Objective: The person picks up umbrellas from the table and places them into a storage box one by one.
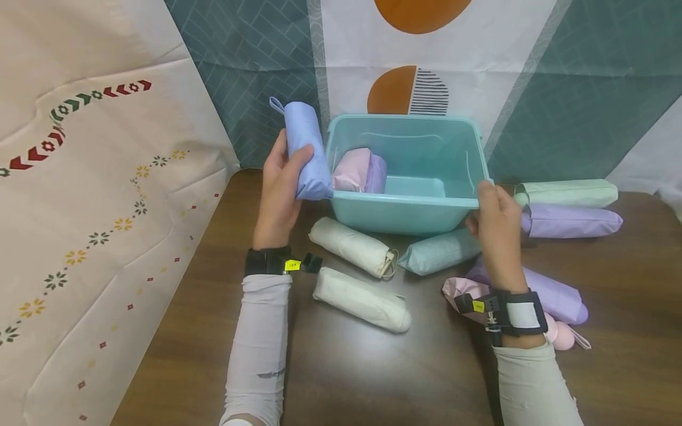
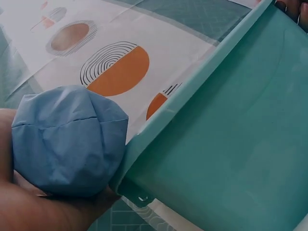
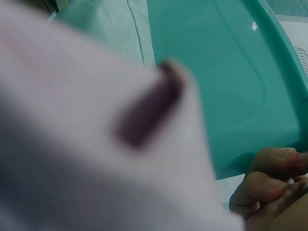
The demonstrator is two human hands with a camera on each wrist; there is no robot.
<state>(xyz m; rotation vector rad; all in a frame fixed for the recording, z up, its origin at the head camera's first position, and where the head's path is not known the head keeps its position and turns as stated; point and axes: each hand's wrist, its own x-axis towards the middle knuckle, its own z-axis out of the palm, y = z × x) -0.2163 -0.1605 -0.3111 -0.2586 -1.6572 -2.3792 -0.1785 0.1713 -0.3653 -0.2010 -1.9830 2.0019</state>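
In the head view my left hand [image 1: 278,183] grips a folded blue umbrella [image 1: 309,151] just outside the left end of a teal plastic bin [image 1: 405,214]. The umbrella stands tilted, its strap loop at the top. Its bunched fabric end [image 2: 72,142] faces the left wrist view, close beside the bin's rim [image 2: 159,113]. My right hand [image 1: 498,222] pinches the bin's front right corner; its curled fingers [image 3: 264,185] show in the right wrist view. Inside the bin, at its left end, lie a pink umbrella [image 1: 351,168] and a purple umbrella [image 1: 376,174].
Before the bin lie a cream umbrella [image 1: 351,245], a pale green umbrella [image 1: 359,299] and a grey-blue umbrella [image 1: 442,251]. Several more, including a mint umbrella [image 1: 570,193] and a purple umbrella [image 1: 575,221], lie to the right. A patterned cloth [image 1: 266,65] hangs behind the table [image 1: 373,378].
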